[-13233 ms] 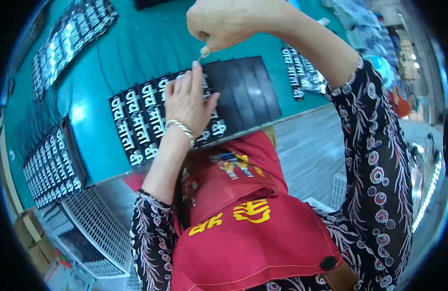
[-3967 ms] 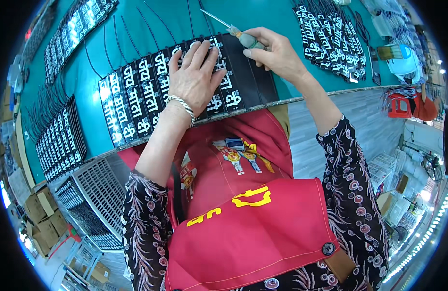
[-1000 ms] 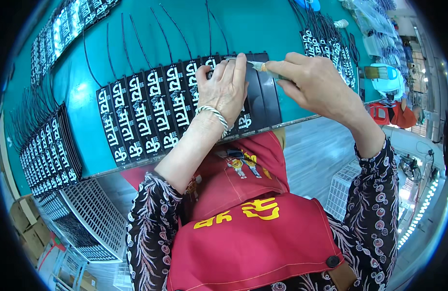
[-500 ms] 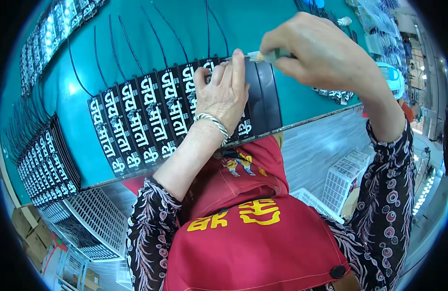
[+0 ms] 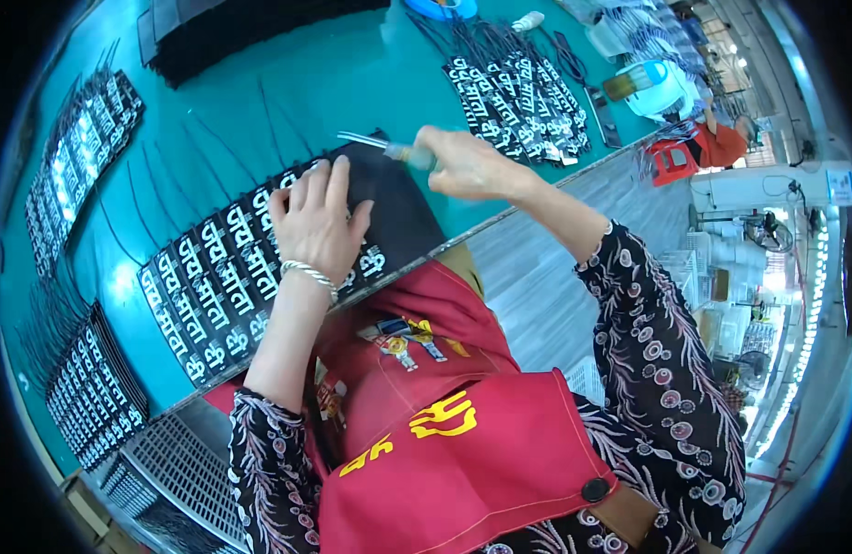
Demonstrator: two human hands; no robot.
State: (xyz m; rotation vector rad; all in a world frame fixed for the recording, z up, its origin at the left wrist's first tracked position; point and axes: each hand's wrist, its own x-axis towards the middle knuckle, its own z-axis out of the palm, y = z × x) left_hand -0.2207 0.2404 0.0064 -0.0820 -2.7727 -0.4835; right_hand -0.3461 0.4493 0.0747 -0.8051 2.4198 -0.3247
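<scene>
A row of black strips with white lettering lies along the near edge of the green table, thin black wires running out from the far ends. My left hand rests flat on the right part of this row, fingers spread. Just right of it is a plain black panel. My right hand is closed around a hand tool with a pale translucent handle and thin silvery prongs. The tool is held over the panel's far edge, its tip pointing left past my left fingertips. Its exact kind is unclear.
Lettered strips are stacked at the left, with another batch farther back. A thick black stack stands at the far side. Loose lettered pieces lie beyond my right hand, near a light-blue device. A white crate sits below the table.
The view has swung, bringing in more of the table's far side. My right hand has lifted the tool slightly away from my left fingertips. My left fingers now lie more spread.
</scene>
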